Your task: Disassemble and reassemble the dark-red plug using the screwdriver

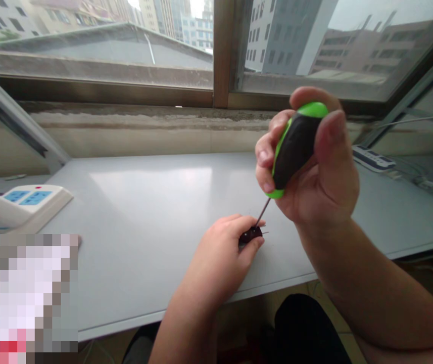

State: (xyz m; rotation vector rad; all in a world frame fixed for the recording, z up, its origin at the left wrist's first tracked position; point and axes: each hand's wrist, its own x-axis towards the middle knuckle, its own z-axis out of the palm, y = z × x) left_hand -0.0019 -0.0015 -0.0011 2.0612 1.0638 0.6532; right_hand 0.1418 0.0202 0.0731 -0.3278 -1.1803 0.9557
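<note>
My right hand (pixel 310 156) is wrapped round the black and green handle of a screwdriver (pixel 295 146), raised above the desk. Its thin shaft slants down and left to a small dark brown part (pixel 251 234) with thin metal pins sticking out on its right side. The tip meets the top of that part; the exact contact spot is too small to make out. My left hand (pixel 235 240) pinches the part between thumb and fingers and steadies it against the desktop. The palm covers the part's left end.
The grey-white desk (pixel 136 242) runs up to a wall below a window (pixel 125 60). At the left lies a white device with blue labels (pixel 49 199), with a blurred-out patch in front of it. A power strip (pixel 373 158) and cables lie at the far right.
</note>
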